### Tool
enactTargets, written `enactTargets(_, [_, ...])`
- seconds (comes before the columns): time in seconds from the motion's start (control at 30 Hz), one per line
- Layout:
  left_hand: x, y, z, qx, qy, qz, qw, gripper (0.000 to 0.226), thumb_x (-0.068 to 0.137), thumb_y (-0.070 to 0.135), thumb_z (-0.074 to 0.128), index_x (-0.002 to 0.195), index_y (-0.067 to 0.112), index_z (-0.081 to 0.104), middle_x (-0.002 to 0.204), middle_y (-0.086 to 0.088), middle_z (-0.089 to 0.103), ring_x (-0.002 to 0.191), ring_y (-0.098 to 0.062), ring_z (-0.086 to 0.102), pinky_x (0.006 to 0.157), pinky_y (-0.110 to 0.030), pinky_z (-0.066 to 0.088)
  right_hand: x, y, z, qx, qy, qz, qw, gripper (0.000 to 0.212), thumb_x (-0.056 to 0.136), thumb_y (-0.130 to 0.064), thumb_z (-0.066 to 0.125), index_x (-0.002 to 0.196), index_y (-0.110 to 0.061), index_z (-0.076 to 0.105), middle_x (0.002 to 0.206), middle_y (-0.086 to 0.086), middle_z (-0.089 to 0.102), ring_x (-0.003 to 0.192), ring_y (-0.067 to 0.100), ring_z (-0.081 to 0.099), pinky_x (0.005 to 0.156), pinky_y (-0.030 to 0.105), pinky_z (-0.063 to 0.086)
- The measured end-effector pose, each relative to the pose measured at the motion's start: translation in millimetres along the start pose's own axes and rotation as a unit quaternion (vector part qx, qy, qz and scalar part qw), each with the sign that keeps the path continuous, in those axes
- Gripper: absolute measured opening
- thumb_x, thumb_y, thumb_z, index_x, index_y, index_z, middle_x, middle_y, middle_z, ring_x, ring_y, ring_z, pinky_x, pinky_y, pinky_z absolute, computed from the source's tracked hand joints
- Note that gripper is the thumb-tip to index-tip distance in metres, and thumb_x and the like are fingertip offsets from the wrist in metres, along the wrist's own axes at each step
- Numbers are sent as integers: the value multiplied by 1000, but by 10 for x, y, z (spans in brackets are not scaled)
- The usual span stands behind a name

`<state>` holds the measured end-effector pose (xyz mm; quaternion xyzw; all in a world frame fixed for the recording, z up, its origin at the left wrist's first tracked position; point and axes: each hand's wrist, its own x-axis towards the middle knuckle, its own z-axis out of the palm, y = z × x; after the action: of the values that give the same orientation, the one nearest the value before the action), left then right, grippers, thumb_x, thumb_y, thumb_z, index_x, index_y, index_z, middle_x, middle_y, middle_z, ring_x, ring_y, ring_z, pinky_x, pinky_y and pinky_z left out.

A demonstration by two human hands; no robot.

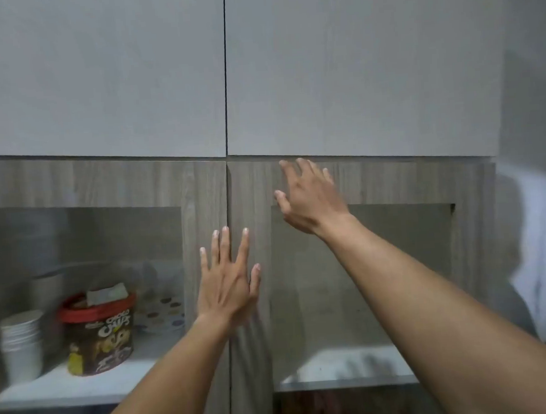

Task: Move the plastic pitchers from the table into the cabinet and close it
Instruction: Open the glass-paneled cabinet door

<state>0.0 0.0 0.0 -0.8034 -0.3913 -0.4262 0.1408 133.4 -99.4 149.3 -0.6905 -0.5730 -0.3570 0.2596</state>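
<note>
Left hand [229,287] flat, fingers spread, holding nothing, pressed on seam between wood-framed glass cabinet doors [199,192]. Right hand [310,201] open, empty, higher on right door's top rail. Behind left glass: cup stack [21,341], red-lidded tub [101,332]. Pitchers not visible.

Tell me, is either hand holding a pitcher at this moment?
No. The left hand lies flat and empty on the cabinet doors, and the right hand reaches up with spread, empty fingers; no pitcher shows.
</note>
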Motion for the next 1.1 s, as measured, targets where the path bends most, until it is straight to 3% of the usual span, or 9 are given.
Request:
enactTargets(0.13, [87,-102,261,10,3,-5,1000,71,94,50,31,157,21,15,163,-20,4,151,-34,1,120,-56,10,253,-6,252,-19,4,-18,1000,60,96,-40,45,149,-14,35,145,21,43,139,37,34,114,61,26])
enactTargets(0.33, [102,-185,515,97,34,12,995,74,85,42,53,150,13,34,159,-24,22,148,-41,18,114,-65,20,488,-77,493,-46,35,-17,998,57,93,-42,46,143,-14,42,137,21,45,126,41,42,105,61,35])
enactTargets(0.47, [71,-194,619,109,65,14,992,72,83,37,58,148,13,40,154,-21,34,143,-39,30,111,-61,27,580,-119,563,-53,39,-23,998,62,93,-42,45,148,-14,35,141,19,43,132,38,38,105,63,32])
enactTargets(0.6, [53,-190,611,85,94,4,992,75,78,37,68,145,15,43,144,-19,45,130,-36,41,102,-53,36,627,-188,490,-38,23,-2,999,55,91,-35,48,140,-11,42,137,20,43,128,39,40,102,65,32])
enactTargets(0.73, [-16,-126,544,25,88,-52,994,75,84,40,64,148,15,35,142,-17,43,122,-34,46,95,-48,43,597,-188,394,-25,14,-2,1000,50,90,-33,48,135,-10,45,133,19,45,124,39,42,98,62,36])
enactTargets(0.87, [-198,-15,331,-117,39,-85,989,85,91,38,59,156,18,10,136,-11,45,103,-29,58,74,-37,50,478,-204,231,-1,7,-1,1000,49,90,-36,49,132,-12,46,131,18,45,123,38,42,98,60,37])
enactTargets(0.93, [-285,39,239,-197,10,-141,970,88,92,41,58,157,24,1,136,-9,49,105,-28,61,78,-38,51,402,-215,150,5,4,2,1000,52,89,-42,49,132,-15,45,131,16,45,123,36,43,99,61,35])
enactTargets(1.0, [-368,49,158,-253,-16,-212,944,81,89,48,58,154,19,19,136,-9,56,115,-29,60,90,-39,51,314,-234,39,10,0,6,1000,58,89,-52,47,135,-18,43,133,14,44,125,34,42,101,63,33])
enactTargets(1.1, [-520,20,26,-281,-34,-227,932,54,85,59,58,114,13,58,101,-1,69,95,-27,67,71,-29,47,156,-269,-227,23,-8,11,1000,65,89,-64,43,139,-22,40,138,12,42,131,32,39,106,66,28])
